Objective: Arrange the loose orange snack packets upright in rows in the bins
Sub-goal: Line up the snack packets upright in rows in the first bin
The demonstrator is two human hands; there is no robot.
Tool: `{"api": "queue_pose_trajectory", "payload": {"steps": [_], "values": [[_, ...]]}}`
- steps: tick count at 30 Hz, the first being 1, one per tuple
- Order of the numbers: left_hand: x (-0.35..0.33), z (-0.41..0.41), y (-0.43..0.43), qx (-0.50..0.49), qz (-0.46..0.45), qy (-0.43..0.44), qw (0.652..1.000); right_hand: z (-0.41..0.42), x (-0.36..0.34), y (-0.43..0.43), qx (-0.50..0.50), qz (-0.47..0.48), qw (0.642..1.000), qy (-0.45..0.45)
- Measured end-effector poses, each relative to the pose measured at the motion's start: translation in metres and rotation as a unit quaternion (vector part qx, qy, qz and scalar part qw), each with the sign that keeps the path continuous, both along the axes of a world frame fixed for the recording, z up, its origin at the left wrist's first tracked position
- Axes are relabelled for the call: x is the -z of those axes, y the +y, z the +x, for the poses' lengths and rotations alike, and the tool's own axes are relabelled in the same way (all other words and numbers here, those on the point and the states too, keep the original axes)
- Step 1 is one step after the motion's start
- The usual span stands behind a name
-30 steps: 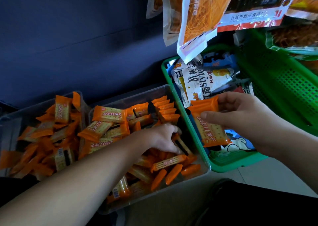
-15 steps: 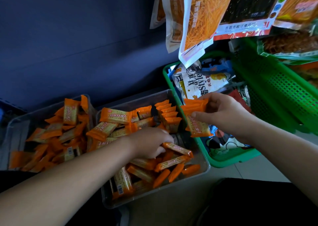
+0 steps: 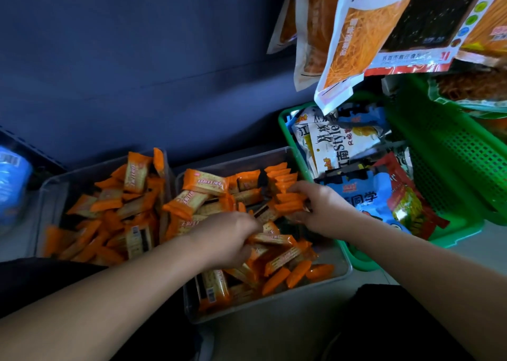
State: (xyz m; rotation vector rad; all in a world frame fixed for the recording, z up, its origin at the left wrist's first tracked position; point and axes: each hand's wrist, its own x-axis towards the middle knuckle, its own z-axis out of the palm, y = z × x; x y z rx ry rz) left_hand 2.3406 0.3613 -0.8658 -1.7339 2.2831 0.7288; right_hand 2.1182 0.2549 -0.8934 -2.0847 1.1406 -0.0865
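2 clear bins hold the job. In the right bin (image 3: pixel 247 312), a person's right hand (image 3: pixel 325 209) curls thumb and fingers round a small stack (image 3: pixel 290 205) of orange snack packets. It holds the stack on edge against the upright row (image 3: pixel 279 176) at the bin's far right corner, most likely so the newcomers lean on those already standing and do not topple. The left hand (image 3: pixel 227 237) is down among the loose packets (image 3: pixel 285 275) heaped across the rest of that bin. Its fingers are bent round a flat packet (image 3: pixel 271 239) (how many more lie under the palm cannot be told), seemingly gathering the next batch. The left bin (image 3: pixel 59 187), just beside it, holds a jumbled heap (image 3: pixel 109 215) of the same packets with no row visible, so the bulk of the sorting looks undone. Just beside the right bin on its other side, a green basket (image 3: pixel 282 124) carries mixed snack bags (image 3: pixel 343 146), lying flat and overlapping. Larger bags (image 3: pixel 354 31) hang above it.
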Motion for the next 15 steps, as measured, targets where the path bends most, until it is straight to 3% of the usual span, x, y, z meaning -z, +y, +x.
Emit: {"api": "queue_pose_trajectory", "payload": {"steps": [3, 4, 10, 15], "values": [[0.006, 0.009, 0.002, -0.078, 0.009, 0.040, 0.996, 0.002, 0.012, -0.006, -0.114, -0.236, 0.959, 0.105], [0.007, 0.012, 0.002, -0.110, 0.015, 0.064, 0.992, 0.002, 0.016, -0.009, -0.124, -0.264, 0.946, 0.138], [0.014, 0.027, 0.001, -0.275, 0.059, 0.214, 0.935, 0.006, 0.033, -0.009, -0.104, -0.337, 0.915, 0.196], [0.011, 0.028, 0.003, -0.320, 0.068, 0.281, 0.902, 0.008, 0.037, -0.011, -0.122, -0.351, 0.901, 0.223]]}}
